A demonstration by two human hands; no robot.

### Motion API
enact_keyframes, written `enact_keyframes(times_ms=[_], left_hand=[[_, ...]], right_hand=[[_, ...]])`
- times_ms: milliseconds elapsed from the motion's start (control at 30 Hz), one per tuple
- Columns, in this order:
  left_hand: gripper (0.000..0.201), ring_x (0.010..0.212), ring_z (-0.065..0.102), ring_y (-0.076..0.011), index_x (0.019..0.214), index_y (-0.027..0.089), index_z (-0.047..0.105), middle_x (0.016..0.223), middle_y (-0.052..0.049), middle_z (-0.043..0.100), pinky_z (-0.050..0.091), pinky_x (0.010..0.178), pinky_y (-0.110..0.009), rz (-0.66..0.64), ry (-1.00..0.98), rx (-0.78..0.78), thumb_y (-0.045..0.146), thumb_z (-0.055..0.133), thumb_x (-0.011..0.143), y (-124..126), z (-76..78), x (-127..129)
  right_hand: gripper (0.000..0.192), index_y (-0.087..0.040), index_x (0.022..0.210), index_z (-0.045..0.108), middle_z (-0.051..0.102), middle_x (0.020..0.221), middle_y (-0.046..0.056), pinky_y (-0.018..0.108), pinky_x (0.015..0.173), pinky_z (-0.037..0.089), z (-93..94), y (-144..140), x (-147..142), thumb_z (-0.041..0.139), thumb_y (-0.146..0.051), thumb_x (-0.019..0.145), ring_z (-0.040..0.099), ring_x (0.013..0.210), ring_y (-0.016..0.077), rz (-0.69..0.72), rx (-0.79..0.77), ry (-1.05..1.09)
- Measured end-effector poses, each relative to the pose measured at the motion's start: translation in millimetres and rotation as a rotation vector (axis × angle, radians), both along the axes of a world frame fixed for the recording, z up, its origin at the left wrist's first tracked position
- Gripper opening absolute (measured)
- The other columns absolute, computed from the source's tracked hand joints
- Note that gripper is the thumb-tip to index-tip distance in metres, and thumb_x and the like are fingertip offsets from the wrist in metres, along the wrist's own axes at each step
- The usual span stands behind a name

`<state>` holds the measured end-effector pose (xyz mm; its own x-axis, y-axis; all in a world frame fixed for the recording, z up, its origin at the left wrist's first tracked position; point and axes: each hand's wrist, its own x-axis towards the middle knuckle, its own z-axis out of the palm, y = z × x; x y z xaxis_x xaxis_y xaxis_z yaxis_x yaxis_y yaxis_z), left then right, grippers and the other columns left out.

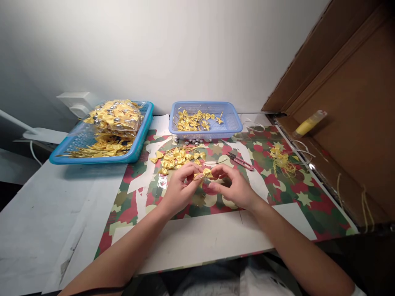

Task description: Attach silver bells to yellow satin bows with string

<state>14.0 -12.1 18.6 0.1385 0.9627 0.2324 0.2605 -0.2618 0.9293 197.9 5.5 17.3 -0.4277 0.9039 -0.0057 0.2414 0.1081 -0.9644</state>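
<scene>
Small yellow bow (206,172) pinched between fingertips of left hand (179,190) and right hand (235,188), both grips closed on it, held just above camouflage-patterned desk (296,197) at centre. Loose pile of yellow bows (176,158) seen just beyond hands. Red-handled snips (242,161) laid to right of pile. Pale blue basket (230,121) with few bows placed behind. Larger blue tray (140,137), heaped with bagged bows, set at far left. Yellow thread scraps (281,160) scattered at right.
</scene>
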Motion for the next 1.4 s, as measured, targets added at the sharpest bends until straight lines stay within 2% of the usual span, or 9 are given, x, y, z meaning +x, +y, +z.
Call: enact_keyframes(times_ms=[167,267,400,633,767,933,1067,1233,1400], left_hand=[[0.026,0.078,0.054,-0.0172,0.061,0.018,0.052,0.084,-0.004,0.060,0.041,0.068,-0.029,0.136,-0.011,0.006,0.027,0.055,0.085,4,2.2,-6],[0.026,0.079,0.054,-0.0174,0.061,0.019,0.052,0.081,-0.003,0.060,0.041,0.071,-0.030,0.270,-0.015,0.123,0.027,0.055,0.085,5,12.9,-13],[0.025,0.078,0.054,-0.0181,0.062,0.020,0.054,0.080,-0.003,0.060,0.043,0.072,-0.031,0.207,0.030,0.254,0.028,0.056,0.086,-2,31.1,-12],[0.028,0.077,0.054,-0.0176,0.060,0.020,0.055,0.081,-0.004,0.061,0.045,0.073,-0.031,0.108,-0.071,0.197,0.029,0.057,0.087,-7,34.4,-7],[0.026,0.079,0.054,-0.0178,0.062,0.020,0.054,0.080,-0.003,0.059,0.045,0.072,-0.030,0.258,-0.096,0.159,0.030,0.056,0.086,-1,33.4,-14],[0.024,0.075,0.051,-0.0165,0.063,0.020,0.054,0.076,-0.001,0.057,0.041,0.067,-0.029,0.381,-0.031,0.241,0.029,0.058,0.085,2,41.9,-22],[0.024,0.073,0.050,-0.0154,0.063,0.020,0.053,0.074,0.000,0.055,0.041,0.067,-0.028,0.404,-0.043,0.291,0.025,0.056,0.086,1,53.2,-25],[0.027,0.071,0.051,-0.0169,0.059,0.020,0.055,0.076,-0.003,0.057,0.041,0.062,-0.030,0.166,0.012,0.279,0.029,0.060,0.085,-17,76.1,-13],[0.026,0.068,0.049,-0.0158,0.061,0.021,0.060,0.075,-0.003,0.055,0.043,0.059,-0.029,0.032,-0.116,0.226,0.031,0.062,0.085,-44,81.5,-23]], right_hand=[[0.020,-0.020,0.075,0.052,0.052,0.071,-0.001,0.025,0.065,0.042,7.4,2,9,0.065,-0.035,0.080,0.050,0.068,0.0123,-0.206,0.035,0.177],[0.031,-0.018,0.082,0.061,0.061,0.075,0.003,0.028,0.067,0.046,10.1,-3,8,0.057,-0.048,0.085,0.057,0.068,0.0136,0.148,-0.364,0.310],[0.056,-0.021,0.115,0.061,0.060,0.123,0.011,0.035,0.093,0.045,7.6,-19,-16,0.054,-0.065,0.082,0.057,0.110,0.0198,0.467,-0.738,0.537],[0.030,-0.027,0.103,0.059,0.061,0.117,0.003,0.036,0.098,0.046,23.3,-5,-22,0.044,-0.051,0.092,0.056,0.113,0.0160,0.033,-0.773,0.950],[0.012,-0.021,0.079,0.057,0.061,0.090,0.003,0.032,0.080,0.052,29.8,-10,-4,0.057,-0.032,0.084,0.059,0.084,0.0151,-0.220,-0.779,0.836],[0.014,-0.021,0.078,0.058,0.051,0.081,0.002,0.026,0.056,0.051,34.1,-32,32,0.065,-0.033,0.077,0.050,0.071,0.0142,-0.385,-0.484,0.578],[0.020,-0.020,0.077,0.063,0.056,0.078,0.003,0.025,0.050,0.047,38.6,-51,35,0.063,-0.040,0.079,0.054,0.063,0.0138,-0.223,-0.570,0.628],[0.051,-0.019,0.106,0.063,0.063,0.115,0.012,0.037,0.091,0.047,38.6,-66,-32,0.048,-0.063,0.085,0.058,0.110,0.0230,0.203,-0.989,0.917],[0.024,-0.024,0.083,0.054,0.058,0.076,-0.001,0.030,0.079,0.049,51.2,-31,-45,0.040,-0.037,0.097,0.055,0.069,0.0126,-0.121,-0.791,1.139]])
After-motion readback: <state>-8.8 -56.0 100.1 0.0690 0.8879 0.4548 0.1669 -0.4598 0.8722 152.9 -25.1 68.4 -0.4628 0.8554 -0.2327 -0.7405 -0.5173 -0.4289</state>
